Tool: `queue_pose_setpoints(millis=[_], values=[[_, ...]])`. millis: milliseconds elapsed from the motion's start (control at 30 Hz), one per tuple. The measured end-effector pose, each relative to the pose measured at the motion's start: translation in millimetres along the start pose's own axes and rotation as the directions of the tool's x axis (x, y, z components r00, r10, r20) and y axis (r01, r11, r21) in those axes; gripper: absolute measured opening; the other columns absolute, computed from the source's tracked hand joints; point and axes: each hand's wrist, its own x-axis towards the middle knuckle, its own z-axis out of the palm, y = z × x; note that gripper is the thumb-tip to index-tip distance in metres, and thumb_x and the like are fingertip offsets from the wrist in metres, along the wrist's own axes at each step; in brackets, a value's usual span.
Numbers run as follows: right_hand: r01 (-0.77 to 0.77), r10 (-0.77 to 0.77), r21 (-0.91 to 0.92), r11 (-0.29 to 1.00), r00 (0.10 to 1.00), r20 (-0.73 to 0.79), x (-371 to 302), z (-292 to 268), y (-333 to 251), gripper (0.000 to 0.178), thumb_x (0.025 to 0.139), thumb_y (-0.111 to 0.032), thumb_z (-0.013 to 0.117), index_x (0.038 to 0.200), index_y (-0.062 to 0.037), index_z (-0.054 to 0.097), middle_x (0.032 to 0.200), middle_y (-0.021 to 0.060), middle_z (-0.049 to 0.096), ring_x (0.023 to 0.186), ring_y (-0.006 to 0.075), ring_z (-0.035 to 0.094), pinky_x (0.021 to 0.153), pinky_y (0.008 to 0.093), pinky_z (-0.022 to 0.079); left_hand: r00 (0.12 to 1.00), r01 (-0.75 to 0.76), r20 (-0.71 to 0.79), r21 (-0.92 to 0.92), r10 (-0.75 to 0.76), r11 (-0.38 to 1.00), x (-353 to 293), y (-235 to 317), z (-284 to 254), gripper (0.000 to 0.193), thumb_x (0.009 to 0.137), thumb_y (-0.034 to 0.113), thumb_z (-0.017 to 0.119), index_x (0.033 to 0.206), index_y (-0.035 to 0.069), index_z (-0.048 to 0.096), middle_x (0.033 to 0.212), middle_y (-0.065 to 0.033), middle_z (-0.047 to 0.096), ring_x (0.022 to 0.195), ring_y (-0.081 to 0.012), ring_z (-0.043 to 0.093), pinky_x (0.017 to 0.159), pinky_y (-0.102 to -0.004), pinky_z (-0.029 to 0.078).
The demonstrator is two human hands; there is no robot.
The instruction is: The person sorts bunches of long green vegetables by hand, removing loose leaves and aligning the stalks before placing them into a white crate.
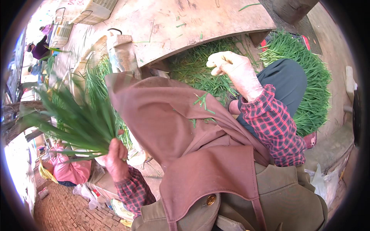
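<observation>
My left hand [116,159] is wrapped round the lower ends of a bunch of green chives [83,125], lifted at the left. Their long flat leaves fan out to the upper left and are smeared by motion. My right hand [230,67], pale as if in a thin glove, hangs above my right knee with its fingers curled together. Nothing shows in it. Across my lap spreads a brown apron [158,109], with a few cut chive pieces [202,101] lying on it.
A worn board table [208,23] stands ahead, with loose chive trimmings [200,63] beneath it. To my right is a large heap of chives [314,84]. Pale baskets [94,11] stand at the far left. A person in pink [71,167] sits at the lower left.
</observation>
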Motion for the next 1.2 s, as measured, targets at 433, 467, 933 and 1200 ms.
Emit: queue_pose_setpoints(millis=[433,467,933,1200], values=[[-0.005,0.006,0.068,0.998,1.000,-0.016,1,-8,-12,0.019,0.099,-0.011,0.058,0.109,0.0010,0.068,0.096,0.0066,0.072,0.076,0.0101,0.065,0.075,0.0254,0.053,0.753,-0.434,0.481,0.876,0.448,-0.211,-34,-62,10,0.056,0.076,-0.005,0.060,0.130,0.009,0.064,0.103,-0.0180,0.065,0.074,-0.0271,0.067,0.061,-0.0344,0.055],[-0.004,0.005,0.074,0.997,1.000,-0.010,2,-8,-10,0.019,0.099,-0.012,0.058,0.109,0.0010,0.068,0.096,0.0067,0.072,0.076,0.0102,0.065,0.075,0.0255,0.053,0.761,-0.430,0.479,0.878,0.439,-0.211,-36,-62,9,0.054,0.077,-0.005,0.060,0.129,0.009,0.064,0.103,-0.0186,0.065,0.075,-0.0272,0.067,0.061,-0.0345,0.055],[0.305,-0.296,-0.095,0.948,0.950,0.097,-2,27,-30,0.014,0.095,-0.010,0.064,0.102,0.0010,0.069,0.094,0.0082,0.070,0.081,0.0126,0.066,0.075,0.0247,0.053,0.721,-0.472,0.566,0.823,0.399,-0.316,-40,-64,-2,0.050,0.081,0.000,0.060,0.128,0.015,0.066,0.105,-0.0195,0.064,0.076,-0.0275,0.065,0.063,-0.0342,0.054],[0.864,-0.468,-0.475,0.167,0.493,0.733,-48,112,-21,0.029,0.086,-0.010,0.056,0.111,0.0001,0.065,0.071,0.0040,0.060,0.066,0.0172,0.063,0.056,0.0322,0.049,0.751,-0.469,0.567,0.818,0.337,-0.333,-42,-57,-1,0.053,0.082,0.002,0.059,0.132,0.019,0.064,0.107,-0.0197,0.064,0.077,-0.0279,0.065,0.064,-0.0349,0.054]])
